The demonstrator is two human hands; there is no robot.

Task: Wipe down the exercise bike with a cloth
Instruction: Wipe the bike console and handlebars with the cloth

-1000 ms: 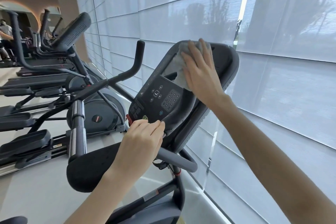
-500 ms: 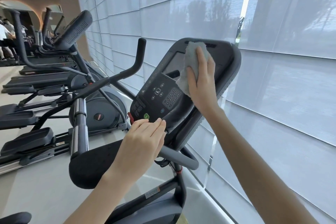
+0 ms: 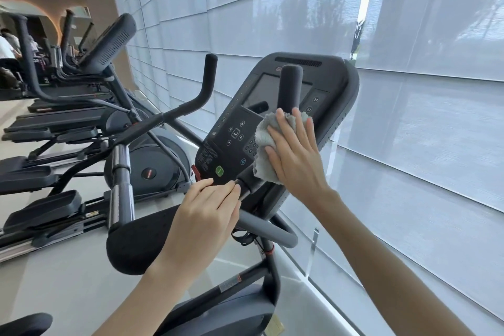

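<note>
The exercise bike's dark console [image 3: 335, 90] tilts toward me, with a screen on top and a button panel [image 3: 231, 142] below. My right hand [image 3: 296, 155] presses a grey cloth [image 3: 263, 142] flat against the console's lower right, beside the keypad. My left hand [image 3: 207, 213] grips the console's bottom edge just under the green button. An upright black handlebar grip [image 3: 291, 84] stands in front of the screen. A padded arm rest [image 3: 136, 245] juts out left of my left wrist.
Elliptical machines [image 3: 147, 161] and treadmills [image 3: 54, 120] line the floor to the left. A window wall with grey roller blinds [image 3: 422, 131] runs along the right. People stand far back at the left edge [image 3: 8, 54].
My right hand slid the cloth down from the top of the screen to the lower right of the console. The left hand stayed on the bottom edge.
</note>
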